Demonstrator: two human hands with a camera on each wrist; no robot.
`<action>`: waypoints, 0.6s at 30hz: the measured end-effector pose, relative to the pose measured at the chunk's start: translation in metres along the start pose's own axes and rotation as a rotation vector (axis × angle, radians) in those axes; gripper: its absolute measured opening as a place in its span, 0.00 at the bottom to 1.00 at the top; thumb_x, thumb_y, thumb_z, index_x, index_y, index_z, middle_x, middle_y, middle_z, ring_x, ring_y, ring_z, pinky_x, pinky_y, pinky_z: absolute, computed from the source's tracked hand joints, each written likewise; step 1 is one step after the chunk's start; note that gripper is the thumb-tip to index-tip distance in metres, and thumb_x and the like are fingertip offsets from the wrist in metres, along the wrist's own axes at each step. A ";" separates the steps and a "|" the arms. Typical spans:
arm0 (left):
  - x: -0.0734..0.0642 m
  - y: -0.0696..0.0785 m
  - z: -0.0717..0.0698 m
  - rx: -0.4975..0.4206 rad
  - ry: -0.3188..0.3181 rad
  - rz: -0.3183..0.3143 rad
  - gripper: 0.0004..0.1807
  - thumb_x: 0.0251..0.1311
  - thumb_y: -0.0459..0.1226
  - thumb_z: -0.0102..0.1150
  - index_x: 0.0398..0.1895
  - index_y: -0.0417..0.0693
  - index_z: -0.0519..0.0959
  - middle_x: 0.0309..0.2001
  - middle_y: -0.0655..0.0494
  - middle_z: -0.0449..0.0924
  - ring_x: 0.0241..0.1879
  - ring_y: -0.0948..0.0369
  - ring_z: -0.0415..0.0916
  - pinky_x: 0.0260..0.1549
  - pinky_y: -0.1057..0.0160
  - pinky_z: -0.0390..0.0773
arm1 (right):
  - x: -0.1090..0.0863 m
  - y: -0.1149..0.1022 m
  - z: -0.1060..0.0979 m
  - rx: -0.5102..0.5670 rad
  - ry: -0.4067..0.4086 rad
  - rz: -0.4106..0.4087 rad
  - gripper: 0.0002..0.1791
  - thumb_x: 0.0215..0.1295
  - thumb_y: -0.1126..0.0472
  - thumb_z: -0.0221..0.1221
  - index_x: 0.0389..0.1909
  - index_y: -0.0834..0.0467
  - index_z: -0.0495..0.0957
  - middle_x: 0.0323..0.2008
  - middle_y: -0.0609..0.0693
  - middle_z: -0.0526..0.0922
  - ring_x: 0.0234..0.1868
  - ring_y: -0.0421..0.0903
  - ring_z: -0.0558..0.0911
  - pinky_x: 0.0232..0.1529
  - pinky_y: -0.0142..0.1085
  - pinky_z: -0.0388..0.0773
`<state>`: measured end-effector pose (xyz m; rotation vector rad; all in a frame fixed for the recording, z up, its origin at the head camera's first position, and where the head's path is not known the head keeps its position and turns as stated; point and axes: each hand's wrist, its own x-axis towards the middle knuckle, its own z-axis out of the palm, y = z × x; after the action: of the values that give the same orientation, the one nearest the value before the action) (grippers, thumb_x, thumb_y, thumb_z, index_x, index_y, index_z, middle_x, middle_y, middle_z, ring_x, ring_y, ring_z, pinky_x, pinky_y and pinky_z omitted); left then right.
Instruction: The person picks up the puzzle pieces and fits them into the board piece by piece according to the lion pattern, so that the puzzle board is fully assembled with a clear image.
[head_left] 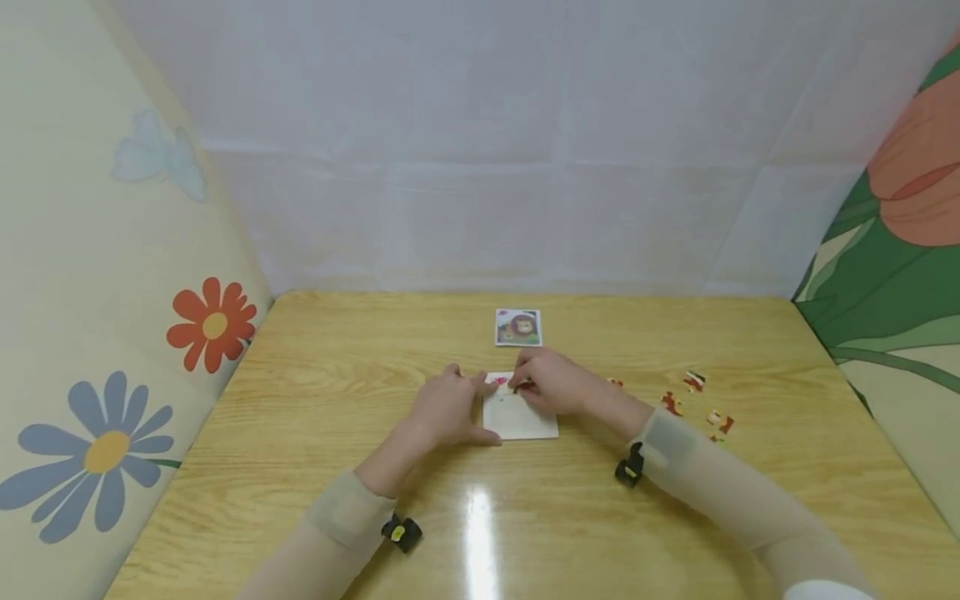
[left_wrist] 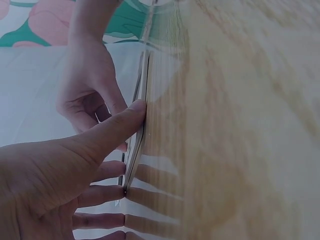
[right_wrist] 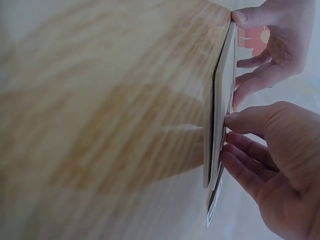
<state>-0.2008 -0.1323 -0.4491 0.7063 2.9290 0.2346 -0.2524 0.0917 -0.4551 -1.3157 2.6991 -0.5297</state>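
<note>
A white square puzzle board [head_left: 521,421] lies on the table in front of the person. Along its left side, the left hand [head_left: 447,407] rests with thumb and fingers spread; its thumb [left_wrist: 122,122] presses the near edge. Over the board's far part, the right hand [head_left: 558,383] pinches a small puzzle piece, mostly hidden by its fingers, close against the surface. A piece with a pink print [head_left: 499,382] shows at the board's far left corner, between the hands.
Behind the board lies a square lion picture card [head_left: 518,327]. Several loose puzzle pieces [head_left: 671,403] are scattered to the right, partly behind the right forearm. A white cloth [head_left: 480,208] hangs beyond the table's [head_left: 337,333] far edge, with flower-painted panels at both sides.
</note>
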 end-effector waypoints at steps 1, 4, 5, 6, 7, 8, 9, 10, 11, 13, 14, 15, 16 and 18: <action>0.000 0.000 0.000 0.001 0.000 0.000 0.49 0.44 0.66 0.81 0.68 0.54 0.82 0.68 0.45 0.82 0.58 0.39 0.80 0.48 0.45 0.86 | 0.000 -0.001 -0.001 -0.003 -0.004 0.001 0.10 0.70 0.67 0.66 0.48 0.59 0.90 0.44 0.54 0.86 0.45 0.47 0.85 0.52 0.37 0.86; 0.000 0.000 0.000 0.005 0.003 0.000 0.49 0.44 0.67 0.81 0.68 0.54 0.82 0.68 0.46 0.83 0.57 0.39 0.80 0.47 0.45 0.86 | 0.000 -0.001 -0.003 -0.013 -0.013 -0.013 0.10 0.70 0.67 0.66 0.48 0.59 0.91 0.44 0.54 0.86 0.46 0.47 0.85 0.52 0.37 0.86; -0.001 0.000 0.000 0.003 0.004 0.000 0.49 0.44 0.67 0.81 0.68 0.54 0.82 0.68 0.46 0.83 0.57 0.39 0.80 0.47 0.45 0.86 | 0.000 -0.001 -0.003 -0.013 -0.015 -0.024 0.10 0.70 0.68 0.65 0.48 0.59 0.91 0.44 0.54 0.86 0.45 0.47 0.86 0.52 0.37 0.86; -0.001 0.000 0.000 0.001 0.004 -0.001 0.49 0.44 0.67 0.81 0.68 0.54 0.82 0.68 0.46 0.83 0.56 0.40 0.80 0.46 0.46 0.86 | -0.001 0.000 -0.003 -0.003 -0.018 -0.031 0.10 0.70 0.68 0.65 0.48 0.59 0.91 0.44 0.54 0.86 0.45 0.48 0.86 0.52 0.37 0.86; -0.001 0.000 0.000 0.000 0.003 -0.003 0.49 0.44 0.67 0.81 0.68 0.54 0.82 0.68 0.46 0.83 0.56 0.40 0.80 0.46 0.46 0.86 | 0.000 0.002 -0.004 0.011 -0.022 -0.038 0.11 0.69 0.69 0.65 0.48 0.59 0.91 0.44 0.54 0.87 0.46 0.48 0.86 0.52 0.37 0.86; -0.001 0.000 0.001 -0.001 0.003 -0.005 0.49 0.43 0.67 0.81 0.68 0.54 0.82 0.68 0.46 0.83 0.56 0.40 0.80 0.46 0.46 0.86 | -0.001 0.004 -0.004 0.030 -0.026 -0.043 0.11 0.69 0.69 0.64 0.48 0.59 0.91 0.44 0.54 0.87 0.46 0.48 0.86 0.52 0.37 0.86; -0.001 0.000 0.001 0.000 0.001 -0.007 0.49 0.43 0.67 0.81 0.68 0.54 0.82 0.68 0.46 0.82 0.56 0.40 0.80 0.46 0.46 0.86 | -0.001 0.006 -0.005 0.053 -0.031 -0.040 0.12 0.69 0.70 0.63 0.49 0.59 0.91 0.45 0.53 0.87 0.47 0.47 0.87 0.53 0.37 0.86; -0.001 0.000 0.002 -0.001 -0.001 -0.009 0.49 0.43 0.67 0.81 0.68 0.54 0.82 0.68 0.47 0.82 0.57 0.41 0.80 0.47 0.46 0.86 | -0.001 0.009 -0.006 0.076 -0.035 -0.034 0.13 0.69 0.70 0.63 0.49 0.59 0.90 0.46 0.53 0.88 0.48 0.47 0.87 0.53 0.37 0.86; -0.001 0.000 0.002 -0.001 -0.005 -0.011 0.49 0.43 0.67 0.81 0.69 0.55 0.82 0.69 0.47 0.82 0.57 0.41 0.80 0.47 0.46 0.86 | -0.002 0.012 -0.007 0.105 -0.036 -0.026 0.13 0.69 0.70 0.62 0.50 0.59 0.90 0.47 0.53 0.88 0.49 0.48 0.87 0.54 0.38 0.86; -0.002 0.000 0.002 -0.006 -0.007 -0.013 0.49 0.43 0.67 0.81 0.69 0.55 0.82 0.70 0.47 0.81 0.58 0.40 0.80 0.48 0.45 0.86 | -0.005 0.019 -0.013 0.143 -0.031 0.002 0.14 0.69 0.70 0.61 0.51 0.60 0.89 0.50 0.54 0.89 0.52 0.49 0.87 0.57 0.41 0.85; -0.002 0.000 0.002 -0.010 -0.007 -0.013 0.49 0.43 0.66 0.81 0.69 0.55 0.82 0.70 0.47 0.81 0.59 0.39 0.79 0.49 0.44 0.86 | -0.007 0.023 -0.017 0.149 -0.026 0.013 0.14 0.70 0.70 0.60 0.52 0.60 0.89 0.51 0.55 0.89 0.53 0.50 0.87 0.58 0.42 0.85; -0.002 0.000 0.002 -0.015 -0.007 -0.015 0.49 0.43 0.66 0.81 0.69 0.55 0.82 0.70 0.47 0.80 0.59 0.38 0.79 0.51 0.43 0.86 | -0.010 0.026 -0.023 0.152 -0.021 0.024 0.15 0.71 0.69 0.60 0.53 0.60 0.88 0.52 0.56 0.89 0.54 0.52 0.87 0.59 0.44 0.85; -0.001 0.000 0.001 -0.020 -0.006 -0.015 0.48 0.43 0.66 0.82 0.68 0.55 0.82 0.71 0.47 0.80 0.61 0.37 0.79 0.52 0.42 0.85 | -0.012 0.029 -0.028 0.152 -0.016 0.033 0.15 0.71 0.68 0.60 0.54 0.60 0.88 0.54 0.56 0.89 0.55 0.53 0.87 0.59 0.46 0.85; -0.002 0.000 0.000 -0.030 -0.004 -0.017 0.48 0.43 0.65 0.82 0.68 0.55 0.82 0.71 0.46 0.79 0.63 0.36 0.78 0.55 0.40 0.84 | -0.018 0.035 -0.040 0.147 -0.007 0.051 0.15 0.73 0.67 0.59 0.55 0.61 0.87 0.56 0.58 0.88 0.56 0.56 0.87 0.60 0.50 0.85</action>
<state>-0.1991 -0.1326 -0.4491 0.6760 2.9204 0.2739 -0.2764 0.1362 -0.4310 -1.2065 2.6225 -0.7009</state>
